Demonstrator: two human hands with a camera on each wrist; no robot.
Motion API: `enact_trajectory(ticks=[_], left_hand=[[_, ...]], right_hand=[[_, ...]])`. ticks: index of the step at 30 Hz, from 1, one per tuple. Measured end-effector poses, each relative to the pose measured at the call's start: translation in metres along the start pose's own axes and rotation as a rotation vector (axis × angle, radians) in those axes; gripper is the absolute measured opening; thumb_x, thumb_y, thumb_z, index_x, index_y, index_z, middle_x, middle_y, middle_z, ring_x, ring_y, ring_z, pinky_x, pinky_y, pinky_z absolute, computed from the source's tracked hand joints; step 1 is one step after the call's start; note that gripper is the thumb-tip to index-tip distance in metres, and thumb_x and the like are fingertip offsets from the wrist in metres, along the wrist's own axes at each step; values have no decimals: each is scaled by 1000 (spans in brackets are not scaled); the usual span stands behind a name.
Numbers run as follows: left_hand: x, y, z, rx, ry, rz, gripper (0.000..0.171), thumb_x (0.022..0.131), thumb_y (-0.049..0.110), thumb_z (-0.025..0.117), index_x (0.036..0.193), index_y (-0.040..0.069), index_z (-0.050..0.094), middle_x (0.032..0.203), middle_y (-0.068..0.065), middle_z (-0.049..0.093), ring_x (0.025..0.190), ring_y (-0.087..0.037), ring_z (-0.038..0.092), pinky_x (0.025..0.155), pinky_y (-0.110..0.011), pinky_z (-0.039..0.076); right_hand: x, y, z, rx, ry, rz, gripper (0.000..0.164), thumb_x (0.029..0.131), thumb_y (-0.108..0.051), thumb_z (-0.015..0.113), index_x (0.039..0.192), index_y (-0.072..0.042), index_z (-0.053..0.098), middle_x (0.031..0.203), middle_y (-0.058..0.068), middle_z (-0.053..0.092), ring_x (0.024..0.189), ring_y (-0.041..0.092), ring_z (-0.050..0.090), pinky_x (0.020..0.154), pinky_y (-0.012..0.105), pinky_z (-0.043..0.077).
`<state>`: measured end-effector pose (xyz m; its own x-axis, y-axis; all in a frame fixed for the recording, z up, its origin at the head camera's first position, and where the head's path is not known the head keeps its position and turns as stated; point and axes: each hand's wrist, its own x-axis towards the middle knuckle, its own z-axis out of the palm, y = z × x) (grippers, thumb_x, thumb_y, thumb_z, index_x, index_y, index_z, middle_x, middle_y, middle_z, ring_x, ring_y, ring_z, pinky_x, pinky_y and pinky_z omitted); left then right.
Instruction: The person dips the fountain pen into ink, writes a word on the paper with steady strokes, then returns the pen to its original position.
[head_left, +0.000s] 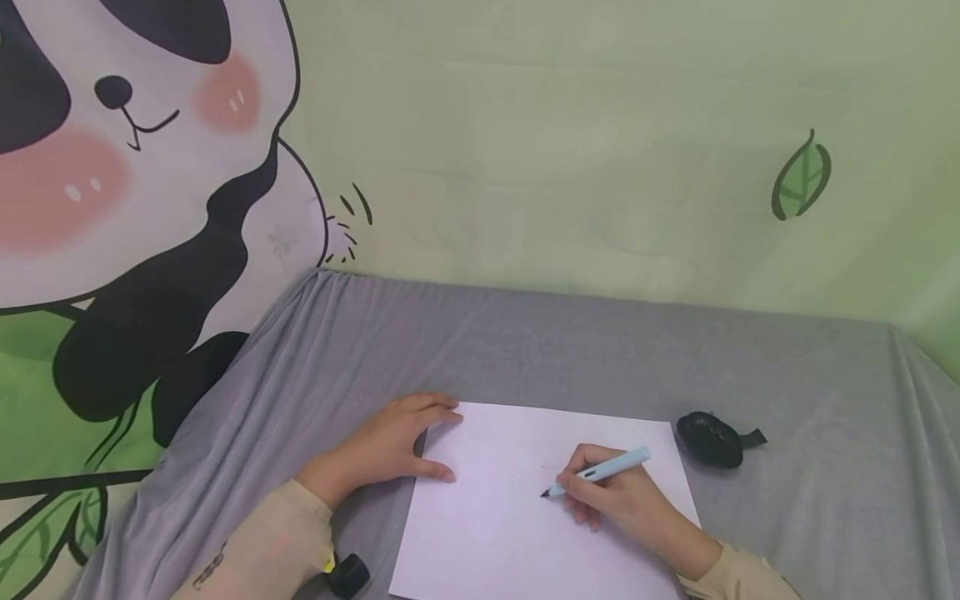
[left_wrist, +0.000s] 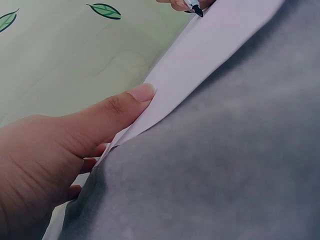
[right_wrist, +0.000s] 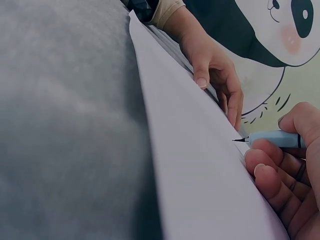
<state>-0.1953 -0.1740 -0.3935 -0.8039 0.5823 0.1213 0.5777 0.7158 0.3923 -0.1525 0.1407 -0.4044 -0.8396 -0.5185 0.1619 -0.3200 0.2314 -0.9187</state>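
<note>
A white sheet of paper lies on the grey cloth. My left hand rests at its upper left edge, thumb and fingers spread; the left wrist view shows the thumb lying along that edge. My right hand is over the right half of the sheet and grips a light blue fountain pen between thumb and fingers. The pen's dark nib points down and left at the paper; whether it touches cannot be told. Faint small marks show just above the nib.
A black rounded object with a short strap lies just right of the paper. Beside the left sleeve is a small black object. Grey cloth covers the table up to a pale green backdrop with a panda and leaves.
</note>
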Motion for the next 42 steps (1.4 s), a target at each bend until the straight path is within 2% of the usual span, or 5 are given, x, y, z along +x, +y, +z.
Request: enact_trajectory(ticks=[6,17,22,34,42], left_hand=[[1,-1,0,1,6,8,67,72,49,79,126,12,61,141,-6,53,133,-30,46,108,-51,37],[0,-3,2,9,6,12,68,72,49,78,126,12,61,140,-7,53,132,-30,47,108,-51,37],[0,-4,2,3,5,11,68,73,49,78,126,12,61,140,-7,53,132,-31,47,108,-52,38],[1,-4,3,9,10,15,67,73,49,78,126,12,61,140,-7,54,132,-30,47,108,-51,38],[0,-3,2,14,7,17,68,73,49,78,127,12,61,140,-7,54,131,-30,48,107,-51,39]], right_hand=[[0,0,0,-6,11,4,13,93,-7,59,84,2,57,66,21,63,52,1,57,40,25,49],[0,0,0,54,143,22,15,93,-5,58,85,7,56,66,24,63,48,5,59,39,30,50],[1,-1,-1,61,173,34,16,93,-6,59,86,8,56,65,24,63,48,6,59,39,30,50],[1,-5,-3,33,266,99,19,92,-7,62,83,8,55,63,17,63,47,6,58,40,30,51],[2,-6,-4,-40,326,140,17,90,-7,64,81,5,56,60,14,62,45,7,56,42,28,51]])
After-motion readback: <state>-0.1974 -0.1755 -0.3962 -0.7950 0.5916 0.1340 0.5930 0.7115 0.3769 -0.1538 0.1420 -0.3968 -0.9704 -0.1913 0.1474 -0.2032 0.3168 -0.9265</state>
